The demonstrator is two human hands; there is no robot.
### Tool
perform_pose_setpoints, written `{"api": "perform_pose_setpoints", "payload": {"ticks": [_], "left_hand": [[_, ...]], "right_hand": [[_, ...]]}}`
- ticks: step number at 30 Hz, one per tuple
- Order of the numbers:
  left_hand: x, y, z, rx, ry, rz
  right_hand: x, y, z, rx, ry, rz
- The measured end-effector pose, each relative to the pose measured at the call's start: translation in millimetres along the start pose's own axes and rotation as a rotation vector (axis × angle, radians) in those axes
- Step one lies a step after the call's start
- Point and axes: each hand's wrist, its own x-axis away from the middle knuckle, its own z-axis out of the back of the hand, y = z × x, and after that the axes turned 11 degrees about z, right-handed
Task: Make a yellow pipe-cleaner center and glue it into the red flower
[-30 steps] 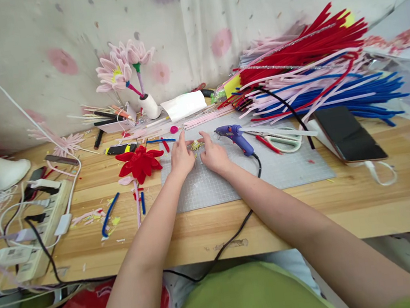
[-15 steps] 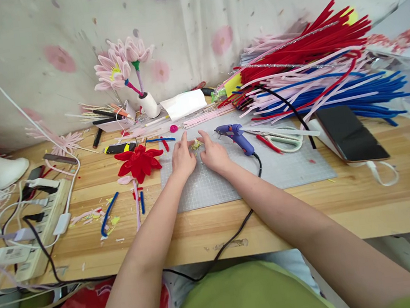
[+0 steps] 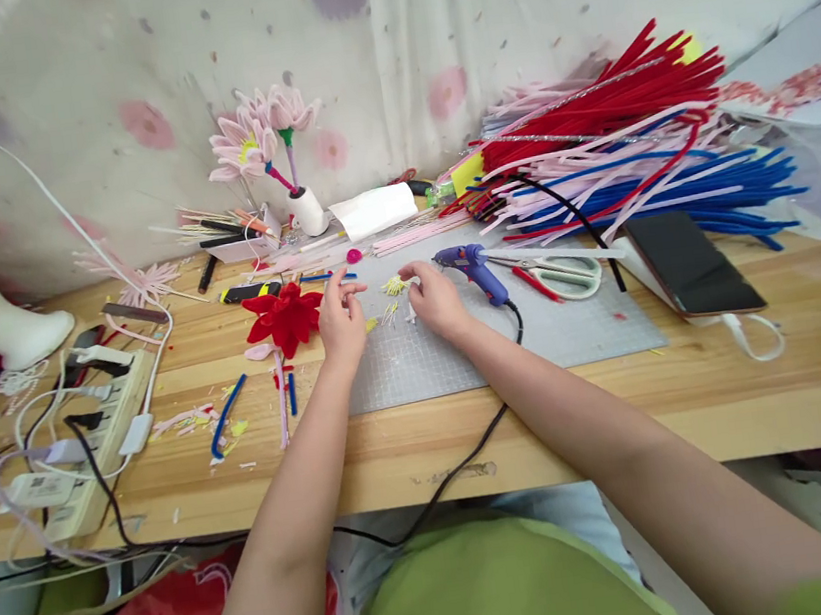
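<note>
My left hand is over the left part of the grey cutting mat, fingers apart and holding nothing. Right of it lie a small bunch of yellow stamens and a few loose pale pieces. My right hand is beside the bunch, thumb and forefinger spread; nothing shows in its grip, though its lower fingers are partly hidden. Close to my left hand sits a red fuzzy flower. A purple glue gun rests right of my right hand.
Scissors lie on the mat's right side, with a phone beyond. Bundles of red, pink and blue pipe cleaners fill the back right. A white vase holds pink flowers. A power strip with cables stands at left.
My hands have moved apart, the left one going left toward the red flower. The yellow stamens between them now show more fully. The whole view has shifted slightly.
</note>
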Motion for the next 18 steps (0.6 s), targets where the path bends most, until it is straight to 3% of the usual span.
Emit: {"api": "perform_pose_setpoints", "payload": {"ticks": [5,10,18], "left_hand": [[14,-18,1.1,0.072,-0.038,0.086],[17,-26,-3.3,0.036,-0.027,0.122],[18,-32,-10.6,-0.144,0.099,0.028]], "right_hand": [[-4,-5,15,0.05,-0.126,0.018],[9,5,23,0.149,-0.197,0.004],[31,13,12,0.127,-0.141,-0.036]]}}
